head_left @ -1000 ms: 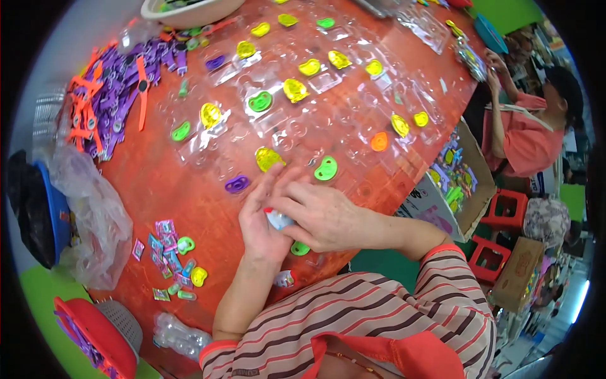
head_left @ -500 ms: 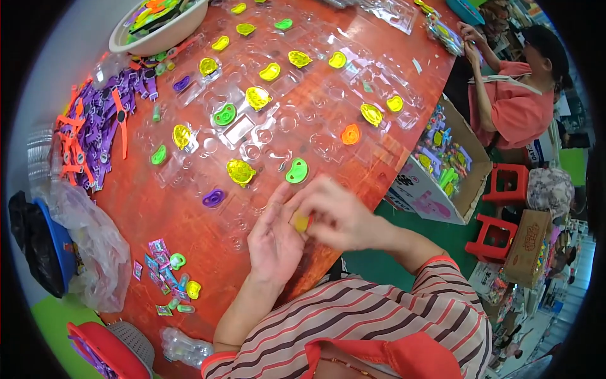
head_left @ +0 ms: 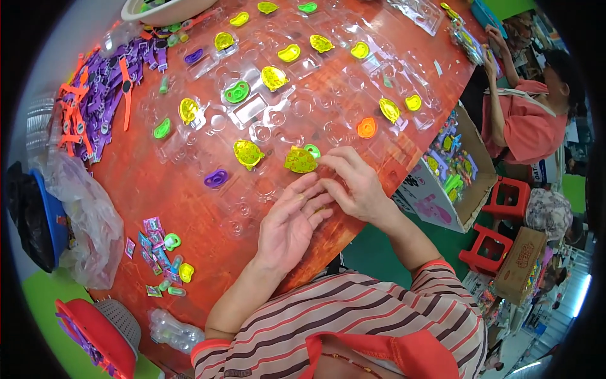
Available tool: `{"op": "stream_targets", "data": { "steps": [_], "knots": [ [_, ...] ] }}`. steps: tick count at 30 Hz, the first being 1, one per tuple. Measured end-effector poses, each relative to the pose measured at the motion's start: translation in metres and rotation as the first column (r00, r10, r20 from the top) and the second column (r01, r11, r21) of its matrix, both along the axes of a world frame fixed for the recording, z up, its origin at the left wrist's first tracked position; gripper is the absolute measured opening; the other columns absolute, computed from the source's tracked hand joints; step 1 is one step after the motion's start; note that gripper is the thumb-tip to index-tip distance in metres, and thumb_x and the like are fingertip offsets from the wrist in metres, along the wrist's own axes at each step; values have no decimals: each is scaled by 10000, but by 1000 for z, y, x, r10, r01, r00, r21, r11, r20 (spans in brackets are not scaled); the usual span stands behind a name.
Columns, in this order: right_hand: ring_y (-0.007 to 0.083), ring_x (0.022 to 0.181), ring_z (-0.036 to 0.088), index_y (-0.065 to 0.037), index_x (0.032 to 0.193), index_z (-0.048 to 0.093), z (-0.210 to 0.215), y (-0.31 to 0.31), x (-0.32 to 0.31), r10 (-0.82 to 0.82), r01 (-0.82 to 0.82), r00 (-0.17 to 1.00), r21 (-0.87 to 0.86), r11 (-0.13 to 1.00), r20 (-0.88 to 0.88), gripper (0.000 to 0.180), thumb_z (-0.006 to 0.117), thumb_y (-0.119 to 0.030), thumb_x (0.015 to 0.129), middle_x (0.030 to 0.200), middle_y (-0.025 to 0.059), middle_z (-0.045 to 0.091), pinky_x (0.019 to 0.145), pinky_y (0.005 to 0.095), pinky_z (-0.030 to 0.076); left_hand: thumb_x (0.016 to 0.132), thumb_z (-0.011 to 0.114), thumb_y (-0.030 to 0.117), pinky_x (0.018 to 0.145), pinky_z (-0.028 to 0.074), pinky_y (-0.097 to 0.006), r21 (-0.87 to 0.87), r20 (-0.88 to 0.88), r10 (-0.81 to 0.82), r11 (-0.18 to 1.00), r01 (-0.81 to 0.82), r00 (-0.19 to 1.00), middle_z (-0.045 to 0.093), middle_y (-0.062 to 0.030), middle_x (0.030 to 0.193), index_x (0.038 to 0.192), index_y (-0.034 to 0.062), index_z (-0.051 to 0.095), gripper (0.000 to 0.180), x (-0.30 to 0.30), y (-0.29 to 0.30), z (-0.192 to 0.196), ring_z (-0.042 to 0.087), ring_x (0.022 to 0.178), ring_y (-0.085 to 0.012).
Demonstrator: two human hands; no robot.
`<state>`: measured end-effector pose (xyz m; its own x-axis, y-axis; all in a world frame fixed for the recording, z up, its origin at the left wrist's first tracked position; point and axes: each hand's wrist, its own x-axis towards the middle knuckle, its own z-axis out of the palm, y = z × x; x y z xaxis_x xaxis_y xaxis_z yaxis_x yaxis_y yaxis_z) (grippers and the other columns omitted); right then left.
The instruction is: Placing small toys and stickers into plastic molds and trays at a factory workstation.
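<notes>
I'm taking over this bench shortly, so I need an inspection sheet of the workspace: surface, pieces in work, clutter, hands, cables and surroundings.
Surface: red table, partly covered by clear blister trays.
Pieces in work: yellow patterned piece at the fingertips of the right hand, partly hiding a green toy pacifier.
Clutter: heap of purple and orange toy watches; small wrapped packets; crumpled clear plastic bag.
Hands: left hand palm up, fingers extended; whether the right hand grips the yellow piece is unclear.
Cables: nothing seen.
Surroundings: open cardboard box of mixed toys, red stools, co-worker in a coral top.
</notes>
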<state>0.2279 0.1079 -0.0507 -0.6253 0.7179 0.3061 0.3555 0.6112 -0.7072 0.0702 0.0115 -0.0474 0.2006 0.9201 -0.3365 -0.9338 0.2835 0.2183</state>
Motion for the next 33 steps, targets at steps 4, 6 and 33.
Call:
{"op": "stream_targets", "data": {
  "steps": [4, 6, 33],
  "knots": [
    [327, 993, 559, -26, 1179, 536, 7, 3, -18, -74, 55, 985, 125, 991, 157, 426, 669, -127, 787, 1120, 169, 524, 816, 390, 473, 946, 444, 148, 965, 439, -389, -12, -35, -29, 1000, 28, 999, 496, -169, 1285, 1323, -14, 386, 415, -5, -16, 3, 527, 1155, -277],
    [323, 963, 550, -33, 1197, 521, 7, 5, -30, -79, 44, 981, 187, 981, 179, 476, 683, -177, 773, 1088, 155, 527, 809, 402, 460, 943, 446, 149, 967, 438, -394, -17, -78, -46, 999, 45, 996, 496, -186, 1284, 1322, -17, 385, 418, -10, -26, 8, 530, 1151, -291],
    [315, 866, 594, -51, 1179, 498, 4, -14, -10, -208, 74, 793, 248, 966, 573, 439, 655, -239, 815, 999, 138, 530, 705, 396, 526, 925, 463, 142, 888, 480, -425, 14, -258, 225, 973, -230, 940, 538, -236, 1239, 1281, -21, 431, 392, -53, -153, 10, 583, 1076, -337]
  ]
}}
